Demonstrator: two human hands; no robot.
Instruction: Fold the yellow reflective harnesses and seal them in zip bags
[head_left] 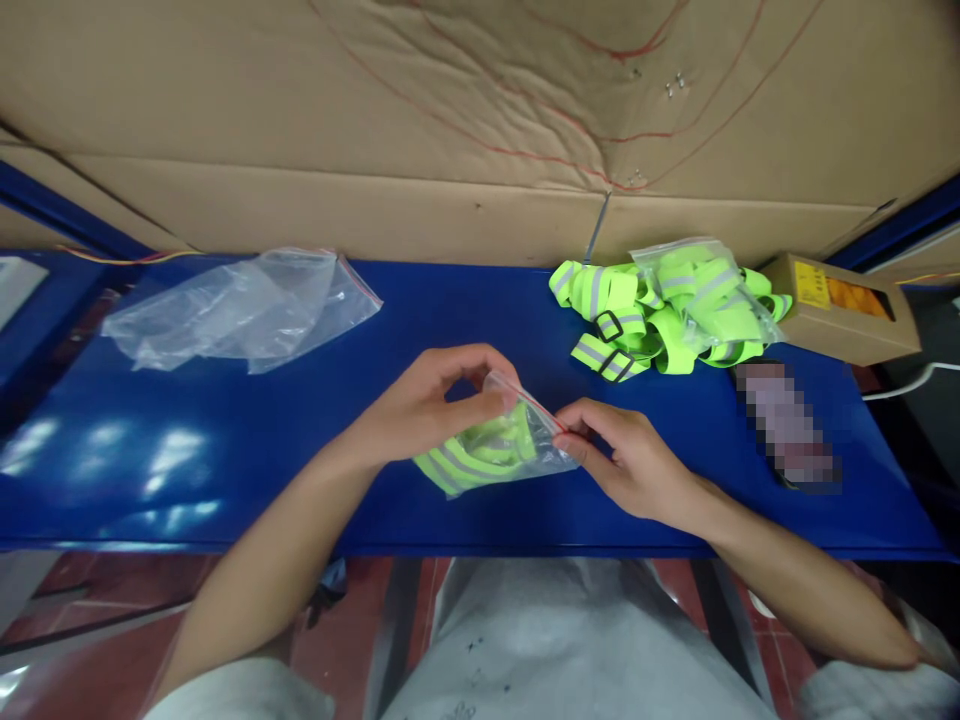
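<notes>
A clear zip bag (546, 455) with a red line along its mouth lies tilted between my hands. Inside it is a folded neon-yellow reflective strap (480, 455) with grey stripes. My left hand (450, 400) pinches one end of the bag's mouth between thumb and fingers. At the other end of the red line, my right hand (630, 460) grips the bag's corner between thumb and forefinger. Just beyond my right hand sits a heap of the same neon straps (619, 300) with black buckles, and a filled zip bag (712, 290) rests on top.
Several flat, clear zip bags (247, 310) lie at the back left of the blue table (465, 310). A cardboard box (847, 310) with a yellow label stands at the right, near a blurred-out phone-like object (787, 425). Brown cardboard (375, 210) lines the back, with red wires across it.
</notes>
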